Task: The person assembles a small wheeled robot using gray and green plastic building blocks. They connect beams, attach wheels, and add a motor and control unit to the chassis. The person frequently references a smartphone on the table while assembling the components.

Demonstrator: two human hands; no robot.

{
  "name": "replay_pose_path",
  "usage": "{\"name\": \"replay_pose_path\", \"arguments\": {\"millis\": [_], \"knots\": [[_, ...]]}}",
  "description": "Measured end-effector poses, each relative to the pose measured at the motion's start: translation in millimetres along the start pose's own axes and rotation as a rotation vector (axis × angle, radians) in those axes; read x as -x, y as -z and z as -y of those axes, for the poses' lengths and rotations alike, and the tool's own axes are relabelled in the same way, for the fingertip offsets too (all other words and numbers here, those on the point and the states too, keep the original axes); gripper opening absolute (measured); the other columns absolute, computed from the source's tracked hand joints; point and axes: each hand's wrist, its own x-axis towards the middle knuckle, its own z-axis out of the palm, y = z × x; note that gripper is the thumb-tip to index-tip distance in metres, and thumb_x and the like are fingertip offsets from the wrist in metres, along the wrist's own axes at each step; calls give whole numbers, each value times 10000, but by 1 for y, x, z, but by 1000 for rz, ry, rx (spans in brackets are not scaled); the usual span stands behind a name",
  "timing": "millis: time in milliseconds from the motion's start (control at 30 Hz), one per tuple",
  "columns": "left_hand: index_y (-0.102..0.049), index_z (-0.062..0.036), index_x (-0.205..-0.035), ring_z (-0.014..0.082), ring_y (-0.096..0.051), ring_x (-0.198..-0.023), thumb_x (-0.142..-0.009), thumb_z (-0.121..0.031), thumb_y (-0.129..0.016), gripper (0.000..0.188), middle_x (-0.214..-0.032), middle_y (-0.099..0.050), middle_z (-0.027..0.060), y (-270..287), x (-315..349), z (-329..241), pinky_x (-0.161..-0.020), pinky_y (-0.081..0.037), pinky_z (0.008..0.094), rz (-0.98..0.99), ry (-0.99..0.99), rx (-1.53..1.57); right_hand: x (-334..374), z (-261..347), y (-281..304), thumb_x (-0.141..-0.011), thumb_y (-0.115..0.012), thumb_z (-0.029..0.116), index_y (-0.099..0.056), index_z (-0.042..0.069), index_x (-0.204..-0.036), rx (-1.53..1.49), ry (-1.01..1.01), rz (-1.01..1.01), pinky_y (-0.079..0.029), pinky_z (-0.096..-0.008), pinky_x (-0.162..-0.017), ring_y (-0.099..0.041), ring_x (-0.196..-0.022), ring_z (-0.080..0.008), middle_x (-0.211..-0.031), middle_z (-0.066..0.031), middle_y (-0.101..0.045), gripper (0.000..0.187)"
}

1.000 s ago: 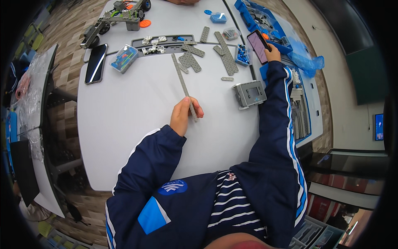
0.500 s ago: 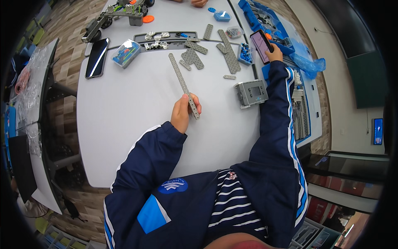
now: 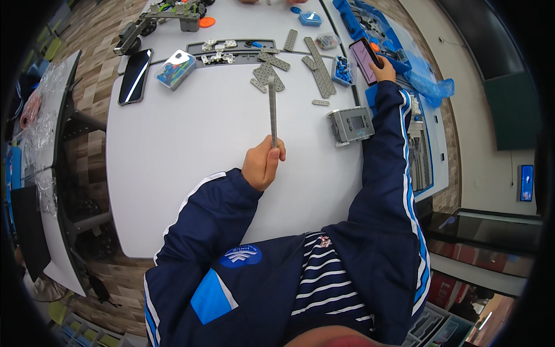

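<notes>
My left hand is closed round the lower end of a long grey perforated beam, which stands edge-on above the white table. At the far right, my right hand grips a phone with a pinkish lit screen by its right edge. Just nearer than the phone sits a grey box-shaped controller with a small screen. Beyond the beam's tip lie several grey perforated plates. Further right, longer plates lie crossed, with a short beam nearer me.
A tub of blue pins stands beside the phone. Left lie a dark phone and a clear box of coloured parts. A grey tray holds white connectors. Behind stand a wheeled robot model and a blue bin. Another person's hands show at the far edge.
My left hand has turned the beam from its holed face to its narrow edge and swung it more upright. My right hand stays on the phone.
</notes>
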Motion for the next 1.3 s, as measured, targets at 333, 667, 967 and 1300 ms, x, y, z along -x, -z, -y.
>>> {"name": "replay_pose_path", "arguments": {"millis": [333,667,967,1300], "knots": [[-559,-17,-990,88,-548,-610,-1112,-404,-286,489,-858,-599,51,-4,1,2,-603,-471,238,-7,111,147,37,55,50,-889,-729,248,-712,62,-1140,60,28,-167,-511,-388,-926,-654,-1053,-265,-1110,-126,-685,313],[-560,-27,-1073,324,-641,-647,-1053,-165,-479,161,-816,-642,163,-9,-2,5,-621,-508,390,241,-13,-135,277,306,36,-1024,-541,232,-645,18,-1145,-719,297,428,-455,-302,-713,-572,-799,-182,-1002,-110,-643,267],[-645,-24,-1089,262,-648,-629,-1024,-156,-550,176,-751,-654,152,-2,-12,-3,-599,-499,348,108,247,-82,278,277,-15,-1116,-330,329,-457,67,-753,-1037,-185,370,-355,-265,-648,-409,-686,-108,-743,-27,-486,464],[-670,-35,-1057,135,-564,-586,-980,-94,-597,121,-805,-666,77,51,-61,43,-576,-463,279,-403,146,-366,281,282,-14,-1097,-267,459,-394,97,-786,-1043,-215,463,-291,-260,-589,-352,-602,-106,-634,-33,-429,494]]}}
